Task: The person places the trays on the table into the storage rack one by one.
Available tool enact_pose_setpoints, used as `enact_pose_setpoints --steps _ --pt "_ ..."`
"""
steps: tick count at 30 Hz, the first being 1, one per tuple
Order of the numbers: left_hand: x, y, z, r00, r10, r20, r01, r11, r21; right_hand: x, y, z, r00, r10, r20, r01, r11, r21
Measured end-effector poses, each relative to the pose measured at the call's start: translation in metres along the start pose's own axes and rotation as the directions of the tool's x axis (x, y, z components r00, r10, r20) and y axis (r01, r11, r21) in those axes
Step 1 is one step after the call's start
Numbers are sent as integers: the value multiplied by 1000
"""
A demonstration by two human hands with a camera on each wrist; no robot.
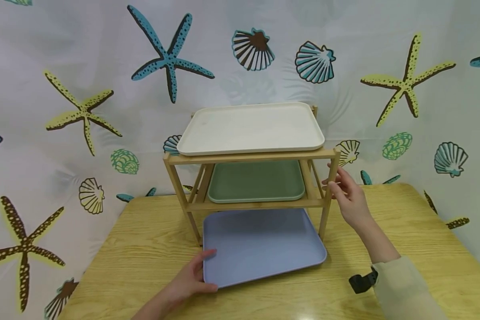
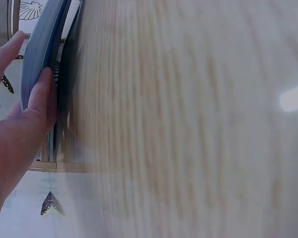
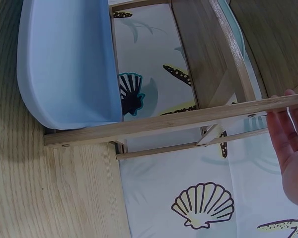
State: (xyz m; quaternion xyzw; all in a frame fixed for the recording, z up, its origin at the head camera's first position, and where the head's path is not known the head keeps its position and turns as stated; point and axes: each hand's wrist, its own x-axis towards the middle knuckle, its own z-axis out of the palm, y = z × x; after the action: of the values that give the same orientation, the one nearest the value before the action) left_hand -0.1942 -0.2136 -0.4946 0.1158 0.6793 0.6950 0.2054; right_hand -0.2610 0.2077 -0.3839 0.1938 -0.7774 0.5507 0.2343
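Observation:
A wooden three-tier rack [image 1: 256, 205] stands on the table. On its bottom level, a blue tray [image 1: 260, 244] sits skewed, its front sticking out past the front posts. My left hand [image 1: 192, 275] holds this tray by its left side near the front corner; in the left wrist view the fingers [image 2: 42, 94] lie against the tray's edge. My right hand [image 1: 348, 195] grips the rack's front right post below the top rail, thumb in front and fingers behind it. A green tray [image 1: 258, 180] lies on the middle level, and a white tray [image 1: 252, 129] on the top.
The wooden table [image 1: 144, 249] extends to both sides of the rack. Behind it hangs a white cloth [image 1: 272, 84] printed with starfish and shells. A black strap device [image 1: 363, 282] is at the right sleeve's cuff.

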Motion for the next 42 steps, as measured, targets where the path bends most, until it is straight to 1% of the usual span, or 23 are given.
enact_pose_setpoints --steps 2,7,10,12,16,20,22,24,28,32,36,39,42 --pt "-1 0 1 1000 -18 5 17 1000 15 0 1 0 1000 -7 -13 7 1000 5" --pt "0 1 5 999 -40 -21 41 998 49 0 3 1 999 -15 -32 15 1000 17" --pt "-1 0 3 999 -29 -29 31 996 81 -1 4 0 1000 -8 -29 8 1000 15" --pt "0 -2 1 999 -23 -48 28 993 115 -1 3 0 1000 0 -30 0 1000 12" --pt "0 -7 -2 996 33 -87 -15 980 198 0 1 0 1000 13 -22 -12 1000 9" --pt "2 -9 -2 990 100 -102 -65 952 300 0 2 0 1000 13 -15 -12 1000 15" --pt "5 -10 -3 984 132 -116 -86 936 341 0 3 0 1000 8 -14 -7 1000 14" --pt "8 -10 -3 979 149 -140 -89 927 364 0 4 0 1000 6 -15 -6 1000 15" --pt "16 -11 -7 966 169 -194 -87 924 372 0 4 0 1000 1 -11 -1 1000 6" --pt "26 -11 -10 962 176 -210 -100 940 326 0 4 0 1000 -3 -16 3 1000 9" --pt "37 -11 -14 961 164 -223 -98 956 278 1 4 0 1000 -10 -23 10 1000 10" --pt "44 -10 -16 957 145 -252 -80 965 251 0 2 1 999 -9 -31 10 1000 25" --pt "50 -9 -16 949 120 -291 -56 974 220 0 2 3 999 -13 -41 14 999 36"
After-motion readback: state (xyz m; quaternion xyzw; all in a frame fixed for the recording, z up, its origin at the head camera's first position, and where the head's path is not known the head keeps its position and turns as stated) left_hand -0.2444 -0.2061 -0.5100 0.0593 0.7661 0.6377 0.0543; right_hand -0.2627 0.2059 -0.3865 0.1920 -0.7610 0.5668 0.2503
